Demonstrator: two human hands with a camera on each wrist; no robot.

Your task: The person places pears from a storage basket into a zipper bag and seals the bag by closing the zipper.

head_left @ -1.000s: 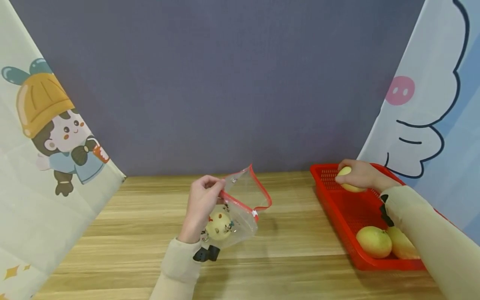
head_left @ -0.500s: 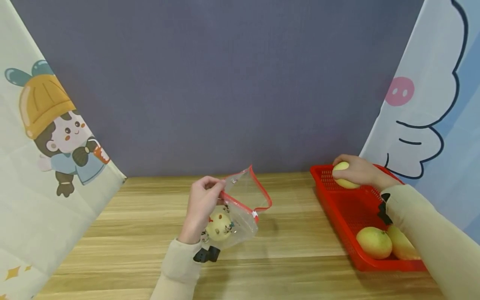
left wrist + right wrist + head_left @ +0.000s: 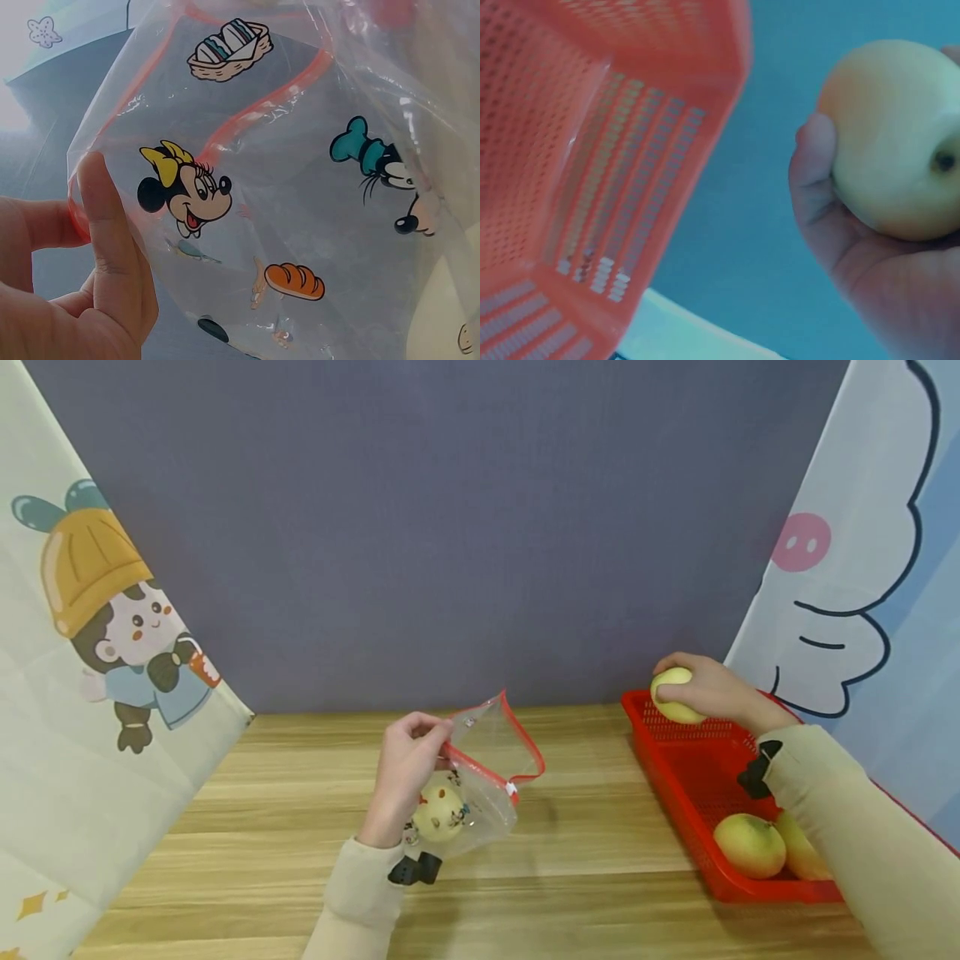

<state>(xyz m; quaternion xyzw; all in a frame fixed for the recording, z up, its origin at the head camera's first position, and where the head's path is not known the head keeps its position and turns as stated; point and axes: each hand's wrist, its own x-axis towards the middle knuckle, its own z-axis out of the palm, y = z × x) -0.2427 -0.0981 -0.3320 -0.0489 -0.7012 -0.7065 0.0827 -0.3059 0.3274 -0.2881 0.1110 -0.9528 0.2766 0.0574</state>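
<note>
My left hand (image 3: 408, 760) pinches the red-edged mouth of a clear zip bag (image 3: 483, 818), which hangs tilted with its mouth open to the right. Inside the bag lies a pale yellow apple (image 3: 437, 817). Cartoon prints on the plastic show in the left wrist view, with my thumb and fingers at the edge. Above the far end of the red basket (image 3: 660, 793), my right hand (image 3: 716, 693) grips another yellow apple (image 3: 672, 697). The right wrist view shows the dimple of this apple (image 3: 892, 142), with fingers curled round it and the basket beside it.
Two more yellow apples, one in full view (image 3: 750, 846) and one partly behind my right sleeve (image 3: 804, 852), lie at the basket's near end. A wooden table (image 3: 585, 877) bears the basket. A dark grey panel (image 3: 450, 543) stands behind, with printed cloths on both sides.
My right hand has lifted the apple up and slightly left, out of the basket's far end to above its rim. The left hand and the bag have stayed in place.
</note>
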